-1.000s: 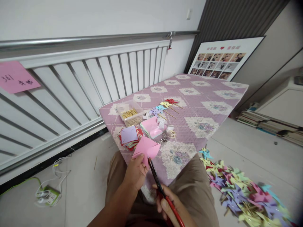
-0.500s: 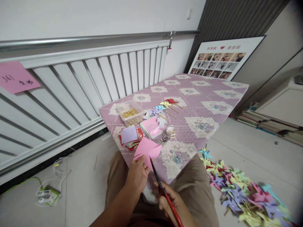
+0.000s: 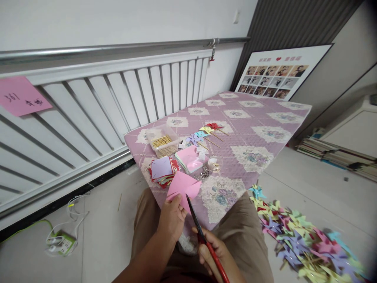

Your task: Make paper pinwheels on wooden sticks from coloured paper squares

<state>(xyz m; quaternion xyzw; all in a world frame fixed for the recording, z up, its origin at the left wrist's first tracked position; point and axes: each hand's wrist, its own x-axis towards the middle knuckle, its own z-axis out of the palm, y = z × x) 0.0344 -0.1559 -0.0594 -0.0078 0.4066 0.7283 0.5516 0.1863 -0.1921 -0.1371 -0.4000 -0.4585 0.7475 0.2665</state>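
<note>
My left hand [image 3: 172, 218] pinches a pink paper square [image 3: 184, 188] by its near corner, holding it above the near edge of the purple quilted table [image 3: 250, 129]. My right hand [image 3: 213, 253] grips red-handled scissors [image 3: 203, 239]; their dark blades point up at the near edge of the pink paper. Just beyond the paper lie a stack of coloured paper squares [image 3: 161, 169], a pile of pastel sheets [image 3: 188, 157] and a clear box of wooden sticks [image 3: 163, 141].
Finished paper pinwheels [image 3: 206, 131] lie further back on the table, with small metal pins [image 3: 204, 173] and a tape roll [image 3: 212, 162]. A heap of pinwheels [image 3: 306, 243] covers the floor at right. A power strip [image 3: 59, 243] lies at left, a photo board [image 3: 277, 74] behind.
The pink paper and my left hand shifted slightly right and down. The scissors moved a little right with them, blades still at the paper's near edge.
</note>
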